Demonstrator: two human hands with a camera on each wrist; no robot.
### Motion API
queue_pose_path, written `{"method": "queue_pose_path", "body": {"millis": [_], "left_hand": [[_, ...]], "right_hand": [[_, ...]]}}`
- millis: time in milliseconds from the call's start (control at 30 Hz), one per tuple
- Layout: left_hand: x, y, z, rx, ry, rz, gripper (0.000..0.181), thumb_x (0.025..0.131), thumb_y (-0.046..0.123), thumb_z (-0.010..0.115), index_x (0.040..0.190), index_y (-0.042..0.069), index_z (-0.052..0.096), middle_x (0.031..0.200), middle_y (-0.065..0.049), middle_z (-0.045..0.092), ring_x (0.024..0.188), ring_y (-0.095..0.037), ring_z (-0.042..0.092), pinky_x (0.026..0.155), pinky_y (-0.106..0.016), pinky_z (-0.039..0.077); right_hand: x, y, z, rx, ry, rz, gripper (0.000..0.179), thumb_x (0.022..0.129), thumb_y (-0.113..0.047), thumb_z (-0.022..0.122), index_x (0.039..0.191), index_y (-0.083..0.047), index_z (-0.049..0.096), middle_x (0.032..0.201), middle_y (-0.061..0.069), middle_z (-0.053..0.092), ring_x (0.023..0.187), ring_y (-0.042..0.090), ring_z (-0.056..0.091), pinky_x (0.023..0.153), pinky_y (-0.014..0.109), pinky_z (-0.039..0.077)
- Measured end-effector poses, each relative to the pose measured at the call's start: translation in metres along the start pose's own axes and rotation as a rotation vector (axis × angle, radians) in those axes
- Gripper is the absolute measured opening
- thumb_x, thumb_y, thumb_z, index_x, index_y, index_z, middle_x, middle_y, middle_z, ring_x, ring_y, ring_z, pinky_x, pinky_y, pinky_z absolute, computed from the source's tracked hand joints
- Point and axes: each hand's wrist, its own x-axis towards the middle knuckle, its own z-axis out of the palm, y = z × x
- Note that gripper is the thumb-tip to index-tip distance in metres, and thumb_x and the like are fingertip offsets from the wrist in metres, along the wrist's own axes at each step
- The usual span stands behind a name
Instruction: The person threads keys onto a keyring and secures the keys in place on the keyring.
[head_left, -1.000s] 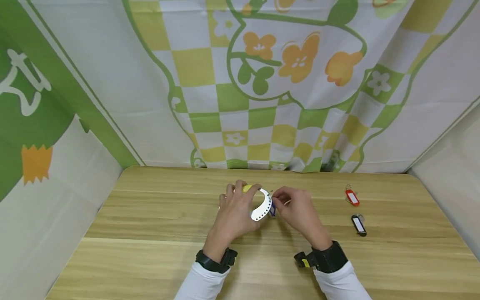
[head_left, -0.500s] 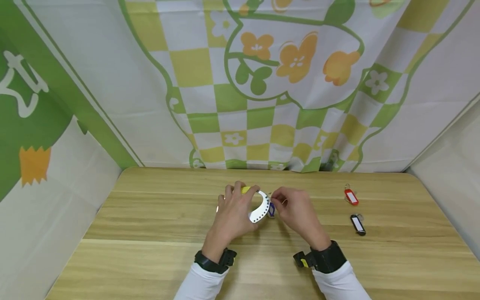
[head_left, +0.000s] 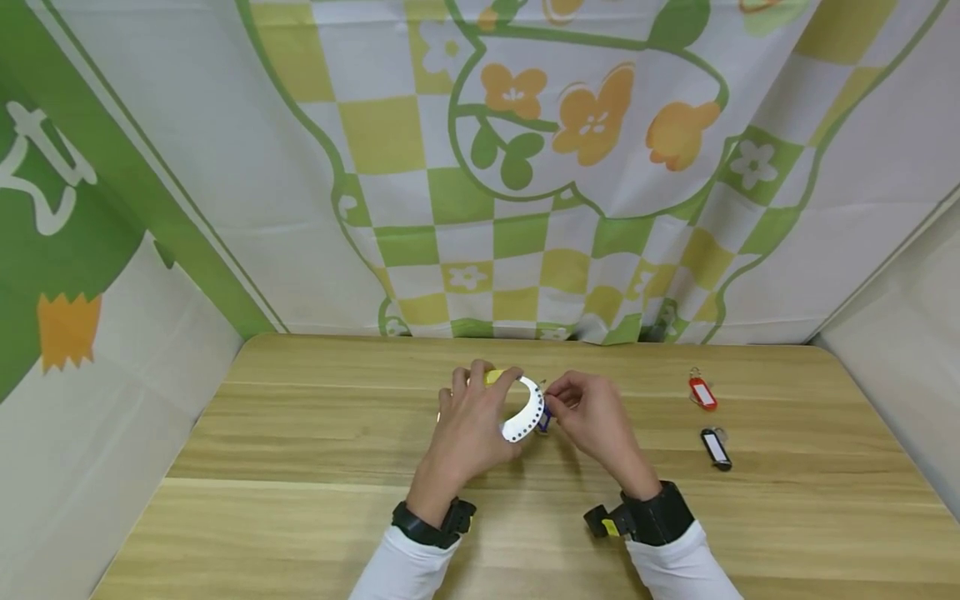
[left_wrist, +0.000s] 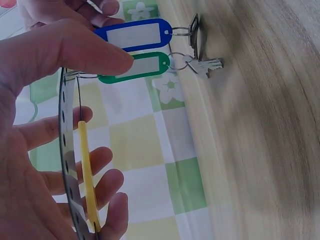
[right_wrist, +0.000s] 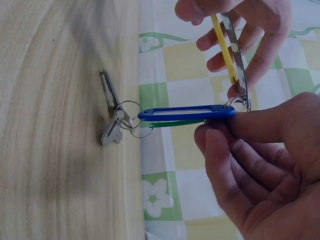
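My left hand (head_left: 472,417) grips a curved white plate (head_left: 534,412) with a row of small holes; a yellow strip (left_wrist: 87,170) runs along beside it. Edge-on, the plate fills the left of the left wrist view. My right hand (head_left: 596,417) pinches a blue key tag (right_wrist: 180,113) by its end, where small metal rings (right_wrist: 239,102) meet the plate's edge. A green key tag (left_wrist: 150,65) hangs beside the blue one, its ring end at the plate. Silvery keys (right_wrist: 114,131) dangle from both tags. Whether the blue tag's ring passes through a hole is unclear.
On the wooden table (head_left: 315,417), to the right of my hands, lie a red key tag (head_left: 702,392) and a black key tag (head_left: 716,449) with rings. A patterned curtain (head_left: 468,242) hangs behind the table's far edge.
The plate has shifted slightly right towards my right hand and tilted a little since half a second ago. Both hands keep their holds; the red and black tags stay put.
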Motion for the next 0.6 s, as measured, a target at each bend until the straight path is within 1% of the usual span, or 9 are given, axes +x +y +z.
{"method": "queue_pose_path", "body": {"millis": [267, 400, 467, 600], "left_hand": [[-0.0005, -0.0018, 0.0000, -0.021, -0.005, 0.005, 0.090, 0.057, 0.024, 0.096, 0.139, 0.020, 0.059, 0.133, -0.019, 0.052, 0.116, -0.041, 0.048, 0.083, -0.057, 0.044], [-0.0006, -0.0022, -0.0017, -0.028, -0.026, -0.006, 0.090, 0.058, 0.024, 0.097, 0.139, 0.020, 0.059, 0.133, -0.019, 0.052, 0.117, -0.041, 0.047, 0.084, -0.058, 0.044], [-0.0006, -0.0024, -0.0026, -0.035, -0.040, -0.011, 0.090, 0.058, 0.024, 0.097, 0.139, 0.020, 0.059, 0.134, -0.019, 0.052, 0.118, -0.041, 0.047, 0.085, -0.059, 0.044], [-0.0005, -0.0023, -0.0043, -0.048, -0.063, -0.019, 0.091, 0.058, 0.025, 0.098, 0.140, 0.020, 0.059, 0.134, -0.019, 0.051, 0.117, -0.041, 0.047, 0.084, -0.060, 0.044]], "right_hand": [[-0.0005, 0.0020, 0.0021, -0.037, 0.039, -0.123, 0.014, 0.082, 0.008, 0.077, 0.080, -0.006, 0.073, 0.073, 0.002, 0.071, 0.064, 0.013, 0.068, 0.060, 0.026, 0.056], [-0.0009, 0.0020, 0.0018, -0.112, 0.040, -0.204, 0.015, 0.082, 0.007, 0.078, 0.083, -0.007, 0.073, 0.075, 0.001, 0.072, 0.066, 0.011, 0.067, 0.060, 0.025, 0.056], [-0.0010, 0.0026, 0.0015, -0.166, 0.037, -0.254, 0.015, 0.082, 0.006, 0.078, 0.084, -0.008, 0.073, 0.077, 0.001, 0.072, 0.067, 0.010, 0.067, 0.060, 0.025, 0.055], [-0.0008, 0.0038, 0.0003, -0.243, 0.048, -0.358, 0.015, 0.083, 0.007, 0.078, 0.087, -0.006, 0.074, 0.082, 0.004, 0.073, 0.069, 0.012, 0.068, 0.060, 0.026, 0.054]]}}
